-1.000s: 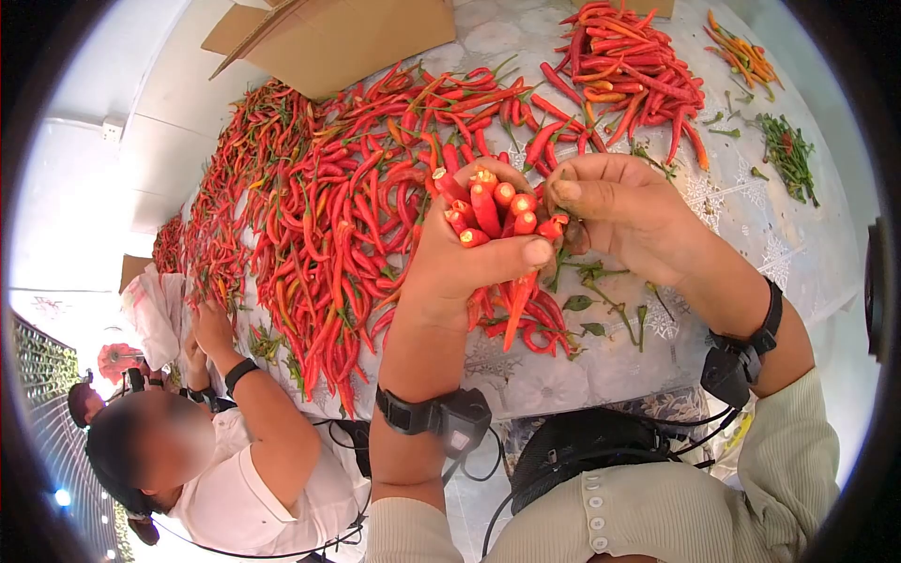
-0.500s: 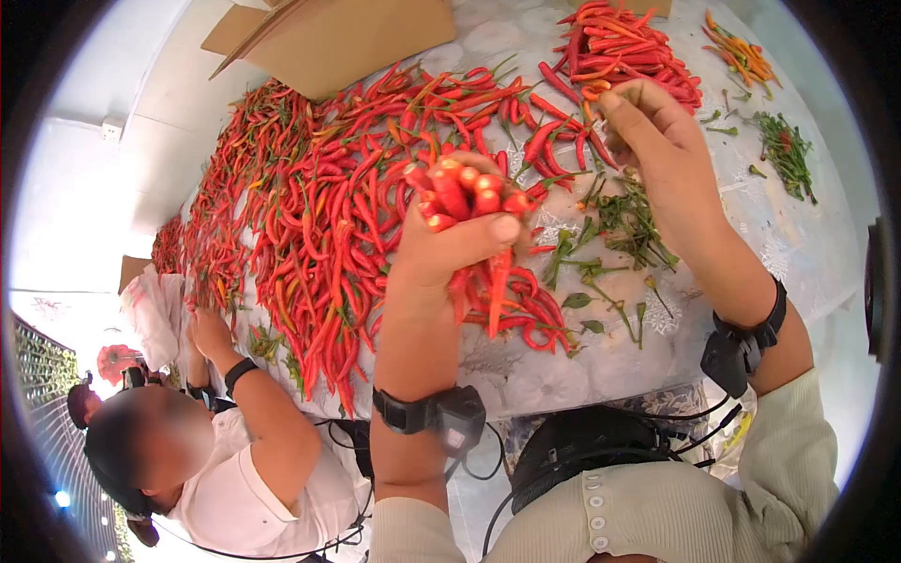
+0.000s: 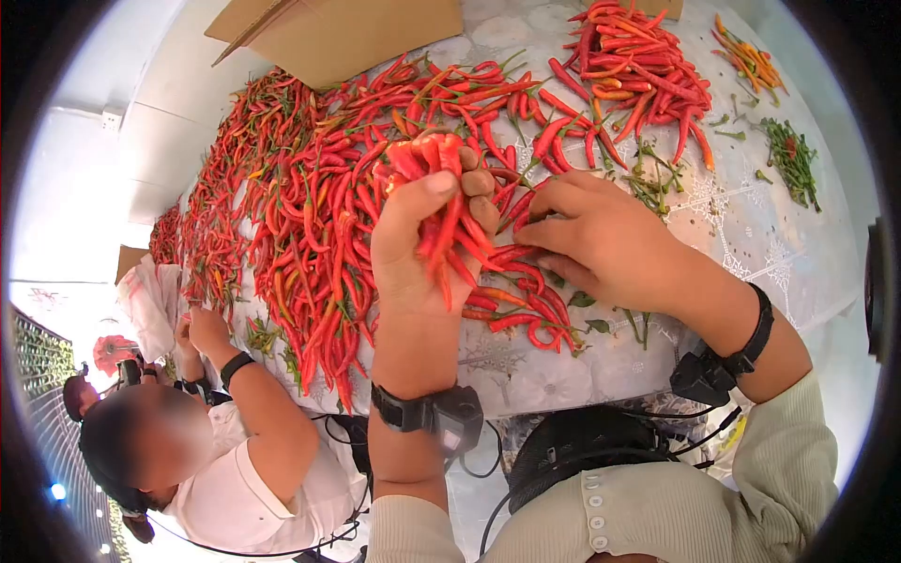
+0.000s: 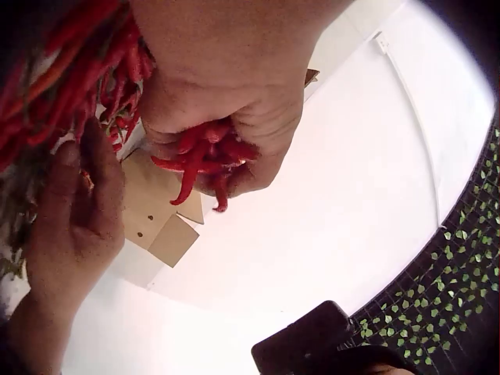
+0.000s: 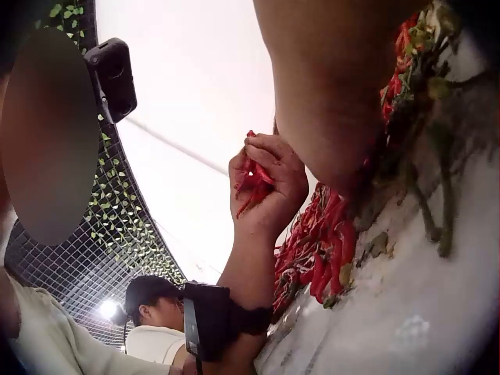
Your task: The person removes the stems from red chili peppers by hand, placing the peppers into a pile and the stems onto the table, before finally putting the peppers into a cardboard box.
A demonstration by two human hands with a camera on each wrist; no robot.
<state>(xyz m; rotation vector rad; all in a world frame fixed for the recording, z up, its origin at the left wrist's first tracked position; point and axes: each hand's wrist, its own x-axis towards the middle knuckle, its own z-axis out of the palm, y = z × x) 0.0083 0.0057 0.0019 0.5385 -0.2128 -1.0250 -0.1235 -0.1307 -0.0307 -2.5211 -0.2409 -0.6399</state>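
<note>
My left hand (image 3: 418, 220) grips a bunch of red chili peppers (image 3: 441, 155), raised above the table, with the thumb across them. Their stemless ends point up and the pointed tips hang down by the palm. In the left wrist view the pepper tips (image 4: 199, 160) stick out of the curled fingers. My right hand (image 3: 605, 239) is low at the near right side of the big chili pile (image 3: 328, 216), fingers bent and fingertips right at the loose peppers (image 3: 526, 277). A gap shows between its thumb and fingers in the left wrist view.
A heap of red peppers (image 3: 648, 66) lies at the back right, near some orange peppers (image 3: 746, 56) and a bundle of green stems (image 3: 790, 161). Stem scraps (image 3: 652, 183) lie beyond my right hand. A cardboard box (image 3: 347, 38) stands behind. Another person (image 3: 244, 450) works at the left.
My right hand left the bunch, went out to the right over the stem scraps, and came back down to the loose peppers. The left hand moved left and turned, still holding its bunch.
</note>
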